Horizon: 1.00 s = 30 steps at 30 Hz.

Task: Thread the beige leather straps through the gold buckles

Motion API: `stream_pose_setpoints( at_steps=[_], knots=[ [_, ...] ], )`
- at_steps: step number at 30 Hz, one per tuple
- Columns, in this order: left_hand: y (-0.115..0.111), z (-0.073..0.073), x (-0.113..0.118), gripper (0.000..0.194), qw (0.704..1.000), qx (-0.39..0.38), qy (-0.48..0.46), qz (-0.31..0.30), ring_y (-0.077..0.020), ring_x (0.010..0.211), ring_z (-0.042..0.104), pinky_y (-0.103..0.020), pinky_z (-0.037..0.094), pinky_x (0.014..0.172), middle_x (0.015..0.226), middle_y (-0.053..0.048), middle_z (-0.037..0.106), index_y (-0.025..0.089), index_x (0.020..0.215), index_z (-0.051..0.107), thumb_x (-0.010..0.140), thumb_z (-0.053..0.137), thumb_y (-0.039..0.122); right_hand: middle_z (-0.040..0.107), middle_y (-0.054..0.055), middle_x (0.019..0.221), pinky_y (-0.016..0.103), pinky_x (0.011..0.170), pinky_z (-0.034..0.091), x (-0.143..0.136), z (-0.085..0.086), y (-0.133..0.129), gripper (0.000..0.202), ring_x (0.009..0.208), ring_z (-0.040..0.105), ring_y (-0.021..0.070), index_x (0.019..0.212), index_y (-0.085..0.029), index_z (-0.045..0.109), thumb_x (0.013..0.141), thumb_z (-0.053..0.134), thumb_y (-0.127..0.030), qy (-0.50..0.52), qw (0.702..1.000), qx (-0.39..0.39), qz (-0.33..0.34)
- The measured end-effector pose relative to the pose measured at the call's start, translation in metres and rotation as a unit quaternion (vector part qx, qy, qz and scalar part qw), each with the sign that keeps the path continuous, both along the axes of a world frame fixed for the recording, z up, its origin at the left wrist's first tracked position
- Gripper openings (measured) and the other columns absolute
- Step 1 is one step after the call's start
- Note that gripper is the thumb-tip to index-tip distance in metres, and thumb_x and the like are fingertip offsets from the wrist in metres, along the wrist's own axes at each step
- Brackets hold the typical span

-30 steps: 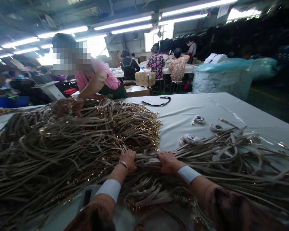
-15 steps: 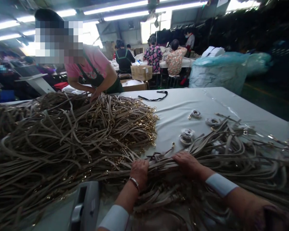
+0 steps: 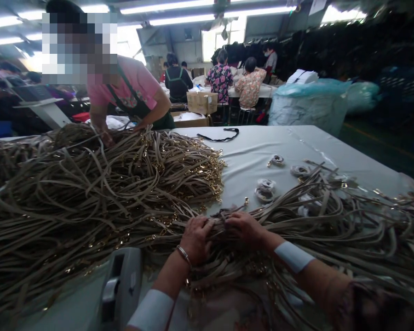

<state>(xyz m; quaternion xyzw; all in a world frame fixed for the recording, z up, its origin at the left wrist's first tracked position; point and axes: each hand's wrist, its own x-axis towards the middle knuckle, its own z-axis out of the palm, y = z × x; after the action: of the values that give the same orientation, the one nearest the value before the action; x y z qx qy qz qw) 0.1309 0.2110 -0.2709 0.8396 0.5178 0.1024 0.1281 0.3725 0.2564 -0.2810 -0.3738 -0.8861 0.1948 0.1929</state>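
Long grey-brown straps with gold clasps cover much of the white table. Near the front middle, my left hand [image 3: 196,238], with a bracelet at its wrist, has its fingers wrapped over a bundle of straps [image 3: 218,226]. Close to its right, my right hand [image 3: 244,228] grips the same bundle, fingers curled down onto it. A large pile of straps [image 3: 100,184] lies to the left, its clasps massed at the right end. More loose straps [image 3: 331,216] spread to the right of my hands. Beyond them lie coiled straps [image 3: 265,189], some in clear wrap.
A grey tape dispenser-like device [image 3: 121,285] stands at the front left. Across the table [image 3: 248,147], a person in a pink shirt [image 3: 138,87] reaches into the pile. A black cord [image 3: 221,137] lies near the far edge. Behind are seated people, a cardboard box [image 3: 202,102] and a large plastic bag [image 3: 305,108].
My right hand has moved left along the bundle, nearer my left hand, which has shifted slightly left. The other person's one hand has moved left over the pile.
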Motion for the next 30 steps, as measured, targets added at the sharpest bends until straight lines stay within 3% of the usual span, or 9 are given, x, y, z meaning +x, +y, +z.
stream_pose_setpoints(
  at_steps=[3,5,8,10,14,18,22,26,30],
  knots=[
    [-0.01,0.002,-0.012,0.048,0.999,0.026,-0.039,0.014,-0.0309,0.125,0.048,-0.048,0.035,0.11,0.133,-0.011,0.057,0.026,0.126,0.061,0.079,0.067,0.034,0.069,0.007,0.093,0.033,0.081,0.051,-0.003,-0.004,-0.01,0.011,0.087,0.063,0.0211,0.084,-0.017,0.07,0.078,0.065,-0.01,0.005,1.0,0.015,-0.022],
    [-0.015,0.001,-0.014,0.037,0.997,0.04,-0.049,0.034,-0.0299,0.122,0.051,-0.048,0.038,0.107,0.128,-0.012,0.06,0.023,0.119,0.065,0.083,0.064,0.033,0.069,0.01,0.1,0.036,0.085,0.049,-0.004,-0.002,-0.015,0.008,0.093,0.063,0.0234,0.077,-0.017,0.068,0.077,0.065,-0.009,0.011,0.999,0.033,-0.036],
    [-0.023,0.006,-0.005,0.034,0.995,0.065,-0.053,0.057,-0.03,0.124,0.05,-0.048,0.038,0.107,0.127,-0.012,0.061,0.021,0.117,0.064,0.083,0.063,0.024,0.063,0.013,0.122,0.045,0.097,0.042,-0.007,0.011,-0.029,0.008,0.114,0.056,0.0298,0.08,-0.018,0.067,0.081,0.063,-0.012,0.024,0.996,0.066,-0.046],
    [-0.035,0.014,0.005,0.027,0.993,0.08,-0.053,0.066,-0.0296,0.122,0.051,-0.05,0.036,0.108,0.123,-0.012,0.063,0.021,0.111,0.064,0.084,0.061,0.02,0.063,0.013,0.121,0.044,0.095,0.041,-0.006,0.025,-0.045,0.006,0.113,0.056,0.0292,0.086,-0.018,0.066,0.086,0.06,-0.016,0.034,0.995,0.084,-0.043],
    [-0.081,0.032,0.025,0.017,0.99,0.105,-0.047,0.082,-0.0247,0.094,0.062,-0.054,0.031,0.109,0.092,-0.008,0.068,0.022,0.09,0.064,0.094,0.047,0.019,0.066,0.006,0.082,0.034,0.077,0.044,0.007,0.051,-0.097,0.013,0.08,0.06,0.0206,0.086,-0.018,0.061,0.095,0.052,-0.023,0.036,0.994,0.102,-0.014],
    [-0.15,0.033,0.03,0.019,0.99,0.12,-0.05,0.053,-0.0192,0.079,0.062,-0.05,0.031,0.109,0.08,-0.003,0.067,0.025,0.086,0.063,0.095,0.047,0.022,0.063,0.005,0.079,0.029,0.069,0.043,0.024,0.057,-0.164,0.018,0.074,0.059,0.0186,0.092,-0.019,0.062,0.099,0.047,-0.027,0.011,0.994,0.11,0.008],
    [-0.207,0.033,0.009,0.021,0.989,0.14,-0.024,0.044,-0.0183,0.078,0.062,-0.051,0.029,0.111,0.077,-0.001,0.066,0.026,0.084,0.064,0.095,0.047,0.021,0.065,0.006,0.079,0.029,0.068,0.045,0.038,0.053,-0.219,0.021,0.073,0.061,0.0186,0.093,-0.02,0.065,0.1,0.046,-0.027,0.011,0.991,0.13,-0.011],
    [-0.247,0.043,-0.031,0.024,0.986,0.128,-0.036,0.099,-0.0183,0.073,0.062,-0.055,0.025,0.114,0.072,-0.001,0.066,0.025,0.075,0.066,0.091,0.051,0.016,0.067,0.006,0.081,0.031,0.072,0.046,0.052,0.051,-0.255,0.022,0.077,0.062,0.0196,0.09,-0.021,0.067,0.1,0.048,-0.028,0.001,0.99,0.138,-0.024],
    [-0.285,0.05,-0.061,0.02,0.978,0.097,-0.094,0.161,-0.0199,0.068,0.061,-0.051,0.043,0.1,0.07,-0.004,0.067,0.023,0.074,0.069,0.089,0.056,0.02,0.067,0.005,0.079,0.03,0.069,0.047,0.071,0.05,-0.279,0.024,0.074,0.062,0.0186,0.087,-0.02,0.067,0.099,0.049,-0.031,0.011,0.993,0.11,-0.042]
  ],
)
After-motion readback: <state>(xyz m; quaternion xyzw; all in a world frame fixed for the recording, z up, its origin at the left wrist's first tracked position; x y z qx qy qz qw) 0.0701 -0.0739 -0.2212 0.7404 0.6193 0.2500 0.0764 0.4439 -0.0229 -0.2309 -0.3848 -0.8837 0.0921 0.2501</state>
